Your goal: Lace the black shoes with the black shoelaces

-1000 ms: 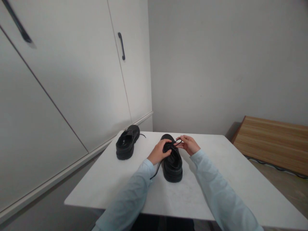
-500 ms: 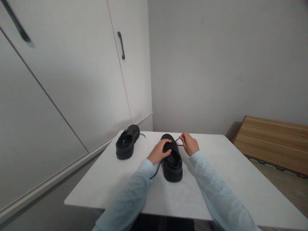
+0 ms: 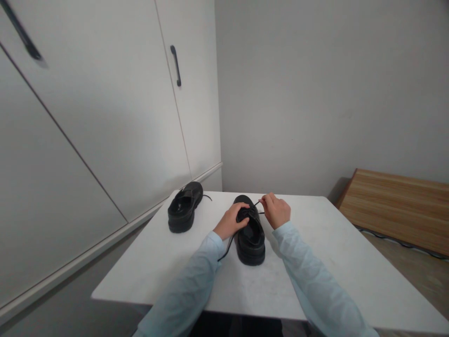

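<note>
A black shoe (image 3: 251, 250) stands on the white table in front of me, its heel towards me. My left hand (image 3: 232, 221) grips it from the left side near the tongue, fingers and thumb on the upper. Just right of the shoe, my right hand (image 3: 276, 210) pinches a thin black lace (image 3: 256, 204) that runs to the shoe's front. Another lace end (image 3: 228, 249) hangs down on the left, beside my left wrist. A second black shoe (image 3: 181, 217) sits at the table's left, with a lace end lying behind it.
The white table (image 3: 154, 276) reaches to the grey wall. White cabinet doors with a dark handle (image 3: 176, 66) rise along the left. A wooden board (image 3: 396, 206) stands low at the right, with a cable along its lower edge.
My right hand has shifted very slightly, still pinching the lace. My left hand stays on the shoe.
</note>
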Tool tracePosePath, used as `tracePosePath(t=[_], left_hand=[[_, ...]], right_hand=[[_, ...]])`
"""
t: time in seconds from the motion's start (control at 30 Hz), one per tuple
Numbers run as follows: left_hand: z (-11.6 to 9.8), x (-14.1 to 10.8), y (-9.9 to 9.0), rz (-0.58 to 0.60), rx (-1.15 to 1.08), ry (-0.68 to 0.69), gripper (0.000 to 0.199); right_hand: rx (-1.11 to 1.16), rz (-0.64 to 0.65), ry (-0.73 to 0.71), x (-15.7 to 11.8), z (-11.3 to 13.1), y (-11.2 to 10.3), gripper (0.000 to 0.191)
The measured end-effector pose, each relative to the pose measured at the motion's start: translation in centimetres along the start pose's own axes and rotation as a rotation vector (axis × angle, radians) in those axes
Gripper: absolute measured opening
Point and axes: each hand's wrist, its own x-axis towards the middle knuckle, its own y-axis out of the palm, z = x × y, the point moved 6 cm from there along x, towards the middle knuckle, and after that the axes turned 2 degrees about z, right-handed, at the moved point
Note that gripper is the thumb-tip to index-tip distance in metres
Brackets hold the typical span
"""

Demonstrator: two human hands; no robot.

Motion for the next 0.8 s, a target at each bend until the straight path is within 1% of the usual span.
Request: tracePosePath(t=[0.1, 0.17, 0.3, 0.4, 0.47, 0.57, 0.63, 0.67, 0.73, 0.8], left_hand=[[0.0, 0.0, 0.0, 0.002, 0.004, 0.003, 0.039], [0.0, 0.0, 0.0, 0.003, 0.007, 0.005, 0.038], [0.2, -0.1, 0.0, 0.000, 0.008, -0.002, 0.038], [0.4, -0.1, 0.1, -0.003, -0.013, -0.030, 0.034], [0.5, -0.1, 0.0, -0.019, -0.031, -0.045, 0.032], [0.7, -0.1, -0.5, -0.105, -0.008, -0.032, 0.026], [0.7, 0.0, -1.0, -0.182, 0.043, -0.006, 0.019], [0.7, 0.0, -1.2, -0.216, 0.072, 0.002, 0.016], [0.8, -0.1, -1.5, -0.262, 0.118, 0.004, 0.013], [0.9, -0.1, -1.6, -0.277, 0.143, -0.005, 0.012]], right_hand=[[-0.005, -0.039, -0.053, 0.0, 0.0, -0.5, 0.039], [0.011, -0.033, -0.053, 0.1, -0.4, -0.6, 0.038], [0.143, 0.076, -0.052, 0.2, -0.8, 0.0, 0.037], [0.334, 0.172, -0.089, 0.1, -0.4, 0.9, 0.036], [0.489, 0.237, -0.126, 0.0, 0.1, 1.9, 0.038], [0.781, 0.341, -0.182, -0.6, 1.0, 3.9, 0.055], [0.971, 0.439, -0.217, -1.2, 1.5, 5.2, 0.067], [1.042, 0.487, -0.222, -1.4, 1.6, 5.8, 0.069], [1.152, 0.557, -0.206, -1.8, 1.5, 6.6, 0.068], [1.226, 0.610, -0.168, -1.9, 1.3, 6.9, 0.063]])
